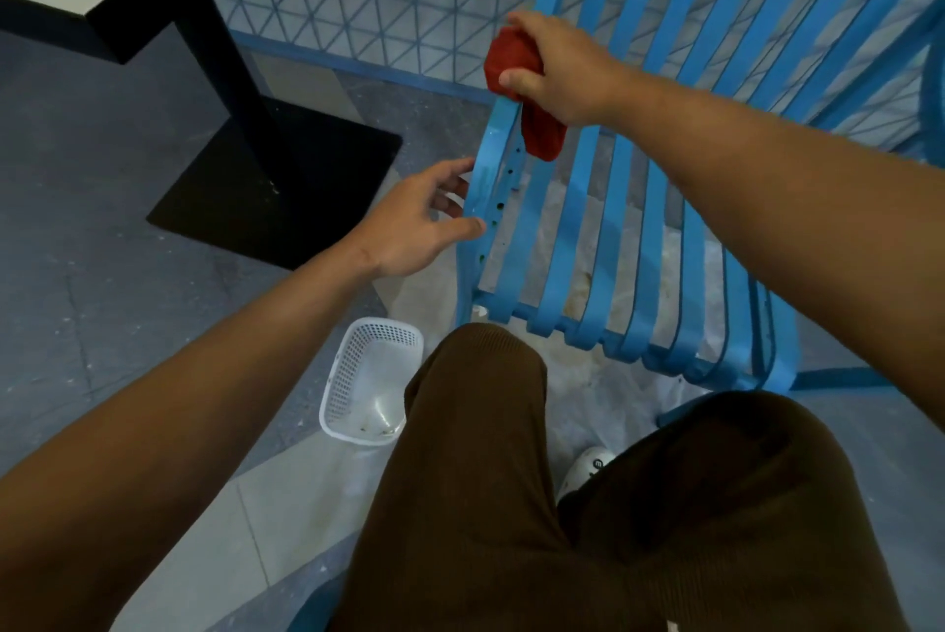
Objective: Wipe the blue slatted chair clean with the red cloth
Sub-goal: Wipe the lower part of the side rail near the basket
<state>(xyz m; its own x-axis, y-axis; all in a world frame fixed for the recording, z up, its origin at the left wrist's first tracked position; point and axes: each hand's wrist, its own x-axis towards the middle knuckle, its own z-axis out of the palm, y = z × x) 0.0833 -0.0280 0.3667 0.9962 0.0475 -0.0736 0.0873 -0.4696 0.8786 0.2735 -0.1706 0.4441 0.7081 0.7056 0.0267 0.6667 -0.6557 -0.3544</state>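
Right hand [557, 69] gripping red cloth [542, 130] against blue slatted chair [593, 242]

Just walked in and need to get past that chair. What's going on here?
A person is wiping the blue slatted chair. Their right hand grips a bunched red cloth against the chair's left edge, near where seat meets back. Their left hand is open, fingertips at the outer side rail lower down, apparently steadying it. A white plastic basket sits on the floor by their knee, and a black table base stands to the left.
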